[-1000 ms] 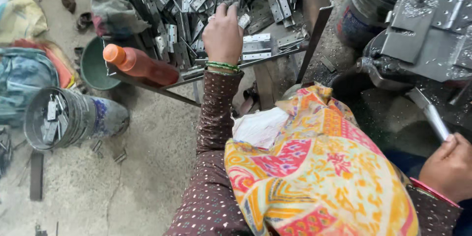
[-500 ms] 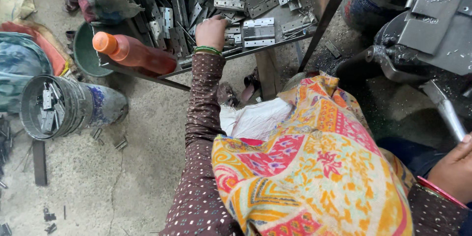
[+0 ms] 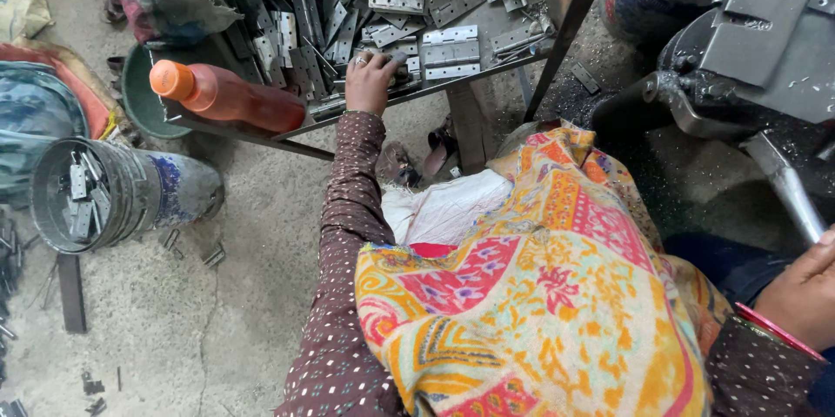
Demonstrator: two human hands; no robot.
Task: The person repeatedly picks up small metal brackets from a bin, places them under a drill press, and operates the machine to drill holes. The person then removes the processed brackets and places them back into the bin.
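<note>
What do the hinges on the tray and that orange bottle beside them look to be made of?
Hinges: bare sheet metal, probably steel, going by the dull grey sheen, punched screw holes and rolled knuckles. The left hand rests on the pile at the tray's front edge. Orange bottle: looks like plastic, since it is translucent, smooth and glossy, with an opaque orange cap. Tray: dark metal, apparently welded angle frame.

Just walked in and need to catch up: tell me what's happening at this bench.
A seated person reaches the left hand onto a low metal tray heaped with flat metal hinges, fingers on one near its front edge. The right hand rests by the handle of a press machine. An orange bottle lies on the tray.
</note>
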